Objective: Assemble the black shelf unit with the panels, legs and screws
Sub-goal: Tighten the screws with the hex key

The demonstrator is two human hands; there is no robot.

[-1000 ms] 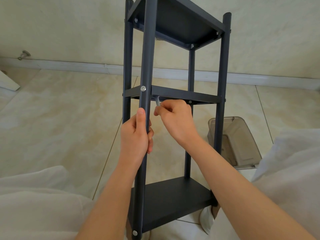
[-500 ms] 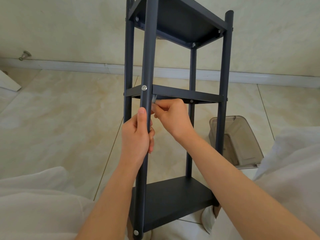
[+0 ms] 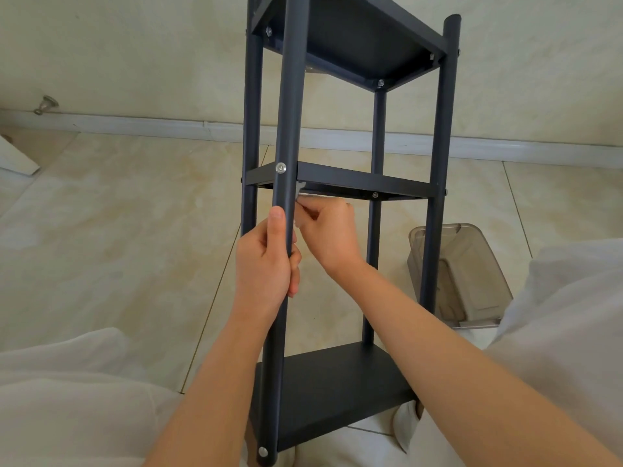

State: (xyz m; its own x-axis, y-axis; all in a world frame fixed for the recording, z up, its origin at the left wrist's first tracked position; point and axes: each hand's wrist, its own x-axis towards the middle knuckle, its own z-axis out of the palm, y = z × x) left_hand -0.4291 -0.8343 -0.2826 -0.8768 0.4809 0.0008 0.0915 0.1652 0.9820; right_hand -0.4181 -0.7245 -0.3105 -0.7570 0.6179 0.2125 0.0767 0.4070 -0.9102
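Note:
The black shelf unit (image 3: 340,392) stands upright between my knees, with three panels on four round legs. My left hand (image 3: 266,264) grips the near leg (image 3: 290,96) just below the middle panel (image 3: 364,182), thumb lying up the leg. A silver screw head (image 3: 280,168) shows on that leg at the panel's height. My right hand (image 3: 328,230) pinches a small silver hex key (image 3: 301,192) under the middle panel's near corner, right behind the leg. The key's tip is hidden by the leg and panel.
A smoky clear plastic box (image 3: 465,274) lies on the tiled floor right of the shelf, behind its right leg. My knees in white cloth (image 3: 67,392) frame the shelf on both sides. A white baseboard (image 3: 135,124) runs along the wall, with a metal doorstop (image 3: 45,104) at far left.
My right hand has turned the hex key under the middle panel, its knuckles rolling leftward toward the leg. My left hand keeps the same grip on the leg.

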